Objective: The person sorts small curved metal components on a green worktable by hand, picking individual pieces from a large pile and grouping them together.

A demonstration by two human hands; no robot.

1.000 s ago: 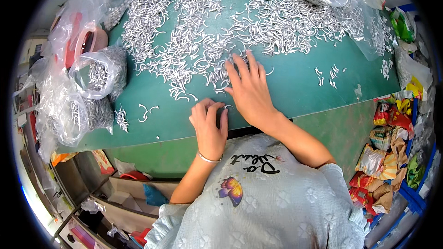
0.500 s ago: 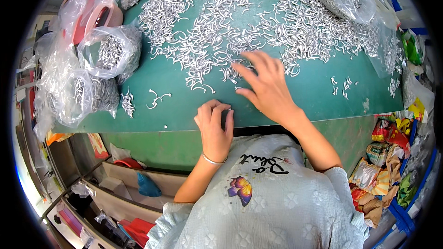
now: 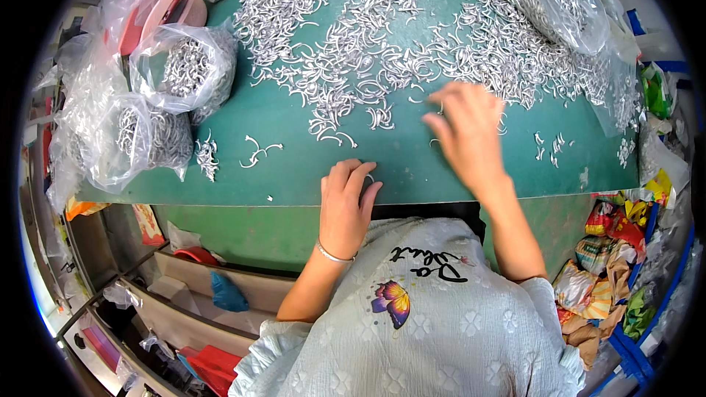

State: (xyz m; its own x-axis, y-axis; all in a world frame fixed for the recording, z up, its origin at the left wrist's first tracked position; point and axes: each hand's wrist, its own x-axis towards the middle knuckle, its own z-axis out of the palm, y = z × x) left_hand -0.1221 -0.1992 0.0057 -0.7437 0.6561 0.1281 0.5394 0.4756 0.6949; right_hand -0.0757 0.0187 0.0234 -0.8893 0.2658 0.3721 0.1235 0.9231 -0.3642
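Note:
A large spread of small curved silver pieces (image 3: pixel 353 44) covers the far and middle part of the green table (image 3: pixel 294 176). My left hand (image 3: pixel 347 198) rests at the near edge with its fingers curled; a silver sliver shows between thumb and forefinger, most of it hidden. My right hand (image 3: pixel 472 132) is over the near fringe of the spread, fingers bent and smeared by motion. A bit of silver shows by its fingertips, but whether the hand grips it is unclear.
At the left stand clear plastic bags (image 3: pixel 158 136) filled with silver pieces, beside a pink container (image 3: pixel 175 11). Another filled bag (image 3: pixel 566 11) lies at the far right. Small groups of pieces (image 3: pixel 553 147) lie apart. Below the table is an open drawer (image 3: pixel 213 287).
My right hand has moved right, along the near edge of the spread. My left hand stays near the table edge, its fingers still curled. The whole view has shifted slightly.

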